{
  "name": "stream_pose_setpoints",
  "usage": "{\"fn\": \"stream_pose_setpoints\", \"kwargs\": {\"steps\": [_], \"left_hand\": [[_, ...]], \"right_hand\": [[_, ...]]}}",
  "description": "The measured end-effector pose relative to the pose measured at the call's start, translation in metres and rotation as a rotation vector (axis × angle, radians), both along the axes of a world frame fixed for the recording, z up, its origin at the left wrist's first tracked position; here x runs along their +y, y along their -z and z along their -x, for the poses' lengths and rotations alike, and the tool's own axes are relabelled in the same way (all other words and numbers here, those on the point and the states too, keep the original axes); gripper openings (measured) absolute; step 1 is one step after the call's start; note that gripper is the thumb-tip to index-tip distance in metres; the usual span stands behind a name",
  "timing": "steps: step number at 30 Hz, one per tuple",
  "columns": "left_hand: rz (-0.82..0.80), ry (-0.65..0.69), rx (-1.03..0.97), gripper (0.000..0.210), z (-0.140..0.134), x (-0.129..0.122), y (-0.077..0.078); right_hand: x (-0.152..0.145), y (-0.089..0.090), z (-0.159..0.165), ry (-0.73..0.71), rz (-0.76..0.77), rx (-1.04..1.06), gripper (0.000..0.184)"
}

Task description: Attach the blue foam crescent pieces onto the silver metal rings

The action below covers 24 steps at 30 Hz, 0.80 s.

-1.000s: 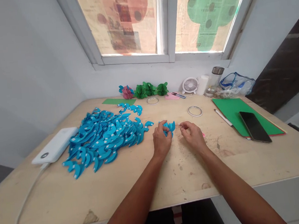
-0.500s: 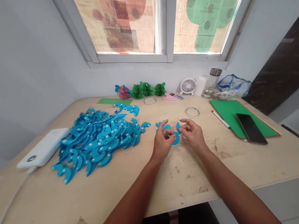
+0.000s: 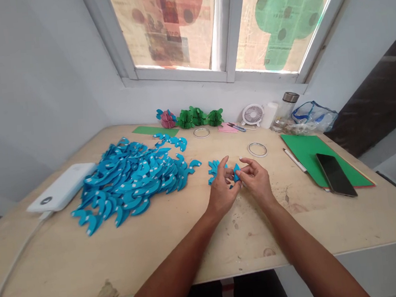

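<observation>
Both hands meet over the middle of the wooden table [image 3: 179,243], pinching one small blue paper piece [image 3: 236,172] between them. My left hand [image 3: 222,188] has its thumb and fingers closed at the piece's lower left, hiding part of it. My right hand [image 3: 255,175] grips its right side between thumb and index finger. Just behind my left hand lie a few more blue paper cutouts [image 3: 213,170]. A large heap of curved blue paper pieces [image 3: 134,178], many with small white squares on them, spreads to the left.
A white power bank [image 3: 63,187] with a cable lies left of the heap. Tape rolls [image 3: 257,149], green paper crafts [image 3: 197,117], a small fan [image 3: 252,114] and a glass bottle [image 3: 285,109] stand behind. At right, a phone [image 3: 336,175] rests on green sheets [image 3: 305,154], beside a white pen [image 3: 294,160].
My hands have come closer together, and the blue piece between them is now mostly covered by the fingers. The view has shifted slightly.
</observation>
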<state>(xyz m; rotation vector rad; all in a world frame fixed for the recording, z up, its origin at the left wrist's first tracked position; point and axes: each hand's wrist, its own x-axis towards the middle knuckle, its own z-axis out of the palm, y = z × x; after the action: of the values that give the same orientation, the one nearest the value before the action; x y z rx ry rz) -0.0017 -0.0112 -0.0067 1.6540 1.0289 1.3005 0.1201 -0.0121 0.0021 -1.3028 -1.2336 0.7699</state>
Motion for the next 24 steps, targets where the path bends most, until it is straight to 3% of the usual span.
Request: {"fn": "stream_pose_setpoints", "kwargs": {"steps": [16,24], "left_hand": [[0.376,-0.012,-0.419,0.063,0.006,0.007,-0.01],[0.401,-0.009,-0.48,0.063,0.007,0.009,-0.01]], "right_hand": [[0.001,0.004,-0.003,-0.036,-0.04,-0.051,0.045],[-0.001,0.0,-0.001,-0.072,-0.045,-0.122,0.042]]}}
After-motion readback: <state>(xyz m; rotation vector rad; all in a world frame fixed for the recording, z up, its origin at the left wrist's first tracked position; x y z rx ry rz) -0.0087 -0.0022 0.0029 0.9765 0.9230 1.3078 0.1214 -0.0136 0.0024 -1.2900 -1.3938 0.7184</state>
